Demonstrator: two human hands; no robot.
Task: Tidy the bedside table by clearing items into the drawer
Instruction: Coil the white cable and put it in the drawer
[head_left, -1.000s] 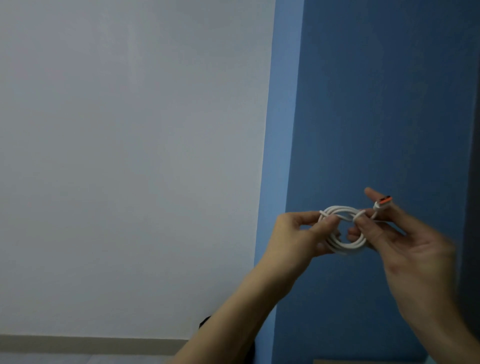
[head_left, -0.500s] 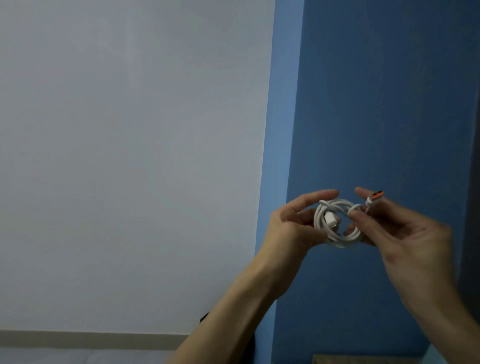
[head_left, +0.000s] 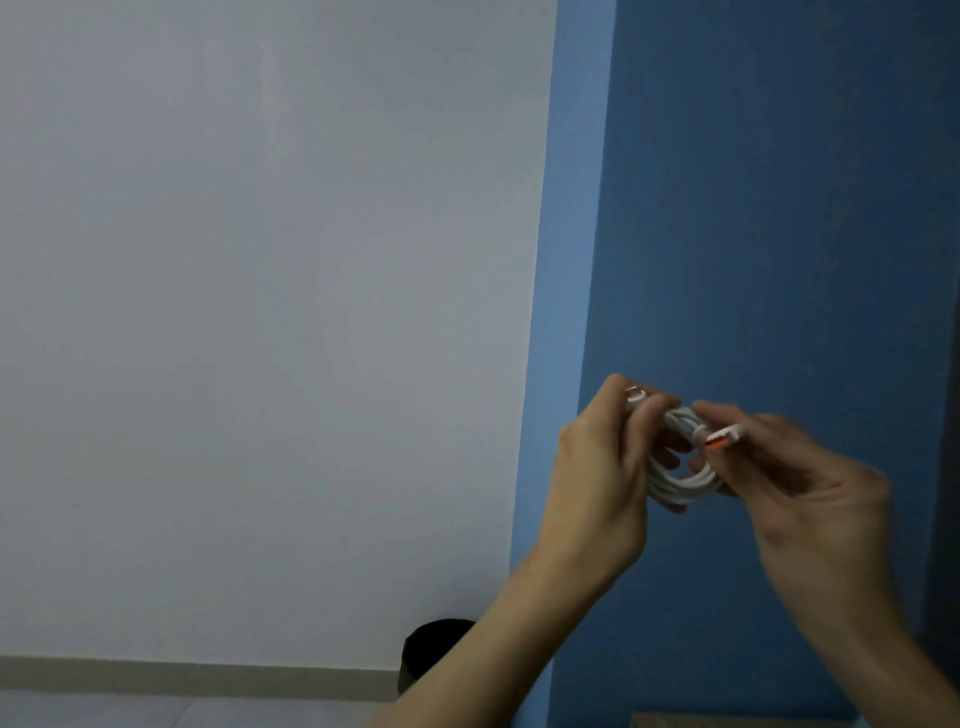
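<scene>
A coiled white charging cable (head_left: 680, 480) hangs in mid-air before a blue wall (head_left: 779, 208), gripped by the curled fingers (head_left: 636, 441) of both the left hand (head_left: 597, 478) and the right hand (head_left: 815, 499) — apparently bundled but not yet stowed, the drawer out of view.

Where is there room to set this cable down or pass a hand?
Only a wooden sliver shows, at the bottom edge below the right hand; its load is unseen. Open air lies left of the left hand, before the white wall. Crowded: both hands around the coiled cable.
</scene>
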